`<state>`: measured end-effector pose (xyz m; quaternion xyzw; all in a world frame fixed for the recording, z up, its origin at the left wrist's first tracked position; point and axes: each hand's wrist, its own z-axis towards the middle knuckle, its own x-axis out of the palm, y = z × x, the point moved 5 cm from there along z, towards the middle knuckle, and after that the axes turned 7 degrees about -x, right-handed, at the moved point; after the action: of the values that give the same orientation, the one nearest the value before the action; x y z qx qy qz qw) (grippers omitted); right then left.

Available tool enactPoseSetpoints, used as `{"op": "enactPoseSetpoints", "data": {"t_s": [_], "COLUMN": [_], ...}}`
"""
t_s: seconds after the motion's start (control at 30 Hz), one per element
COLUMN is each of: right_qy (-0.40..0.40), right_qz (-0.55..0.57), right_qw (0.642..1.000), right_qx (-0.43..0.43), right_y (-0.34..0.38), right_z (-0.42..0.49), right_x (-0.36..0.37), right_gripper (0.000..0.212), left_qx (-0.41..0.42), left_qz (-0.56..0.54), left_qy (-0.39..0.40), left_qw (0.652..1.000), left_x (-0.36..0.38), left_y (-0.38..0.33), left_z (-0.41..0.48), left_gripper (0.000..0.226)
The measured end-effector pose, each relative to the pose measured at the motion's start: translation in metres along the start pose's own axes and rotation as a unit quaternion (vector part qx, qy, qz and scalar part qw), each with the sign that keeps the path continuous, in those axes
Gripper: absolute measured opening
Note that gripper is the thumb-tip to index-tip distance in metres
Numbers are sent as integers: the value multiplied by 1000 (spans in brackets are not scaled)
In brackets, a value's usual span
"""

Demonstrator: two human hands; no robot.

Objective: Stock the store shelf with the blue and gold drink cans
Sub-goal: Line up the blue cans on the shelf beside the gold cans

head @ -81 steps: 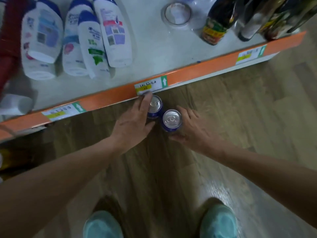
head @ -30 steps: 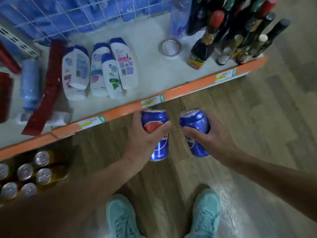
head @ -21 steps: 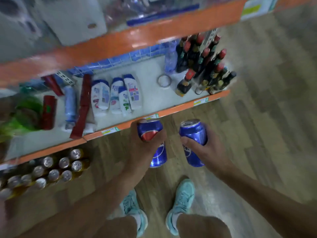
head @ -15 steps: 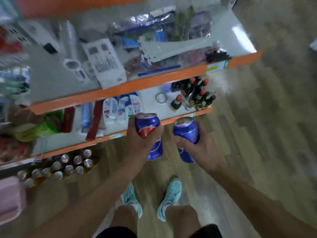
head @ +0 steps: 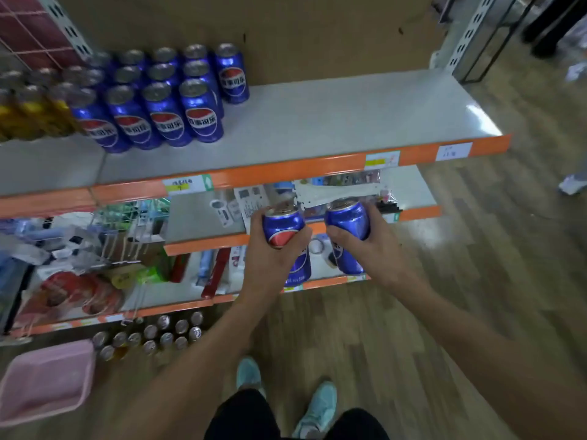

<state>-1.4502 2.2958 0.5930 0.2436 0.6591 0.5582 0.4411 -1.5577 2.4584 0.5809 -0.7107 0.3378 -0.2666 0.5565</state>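
My left hand (head: 270, 262) grips a blue drink can (head: 284, 228) upright, in front of the middle shelves. Just to its right, my right hand (head: 365, 249) grips a second blue can (head: 347, 219). The top shelf (head: 333, 122) carries several blue cans (head: 165, 100) in rows at its left, with gold cans (head: 28, 112) further left at the frame edge. The shelf's right half is bare. More gold cans (head: 158, 335) stand on the floor under the lowest shelf.
A pink basket (head: 44, 379) sits on the wooden floor at lower left. The middle shelves (head: 203, 246) hold mixed packets, bottles and a tape roll. My feet in teal shoes (head: 314, 408) stand below. A metal upright (head: 467, 33) bounds the shelf at the right.
I have stood up from the floor with one blue can lifted in each hand. The view has risen from the lowest shelf to the top shelf with its rows of cans.
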Motion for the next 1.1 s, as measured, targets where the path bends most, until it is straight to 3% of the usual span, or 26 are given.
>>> {"op": "enactPoseSetpoints", "data": {"t_s": [0.23, 0.63, 0.83, 1.1], "right_qy": [-5, -23, -3, 4], "right_qz": [30, 58, 24, 47], "right_qw": [999, 997, 999, 997], "right_qx": [-29, -38, -33, -61], "right_y": [42, 63, 62, 54], "right_z": [55, 146, 179, 236], "right_x": [19, 75, 88, 86], "right_gripper": [54, 40, 68, 66], "left_qx": [31, 72, 96, 107], "left_qz": [8, 21, 60, 79], "left_qy": [-29, 1, 8, -19], "left_qw": [999, 997, 994, 991], "left_x": [-31, -81, -80, -69], "left_y": [-50, -95, -98, -100], "left_z": [39, 146, 176, 207], "left_gripper": [49, 62, 62, 69]}}
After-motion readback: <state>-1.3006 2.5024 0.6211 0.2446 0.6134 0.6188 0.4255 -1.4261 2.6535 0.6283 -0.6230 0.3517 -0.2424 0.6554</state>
